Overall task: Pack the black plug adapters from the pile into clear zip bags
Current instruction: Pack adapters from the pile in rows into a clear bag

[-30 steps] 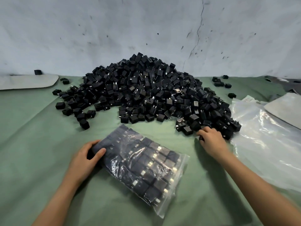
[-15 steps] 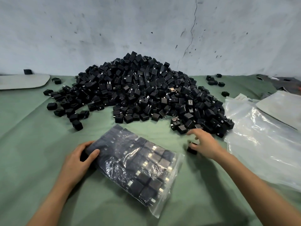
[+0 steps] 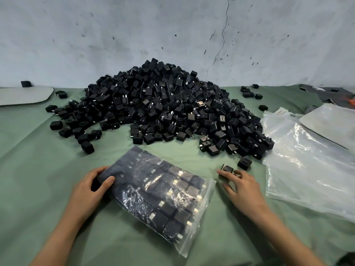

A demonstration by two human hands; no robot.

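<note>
A clear plastic zip bag (image 3: pixel 159 191), packed tight with rows of black cube-shaped plug adapters, lies flat on a green cloth-covered surface (image 3: pixel 38 169), in front of a large pile of loose black plug adapters (image 3: pixel 163 108). The bag's long axis runs diagonally from far left to near right, and its empty clear end points near right. The left hand (image 3: pixel 88 192) grips the far-left end, thumb on top. The right hand (image 3: pixel 244 187), just right of the bag, curls its fingers over a single black adapter (image 3: pixel 227 168). A stack of empty clear bags (image 3: pixel 307 169) lies further right.
</note>
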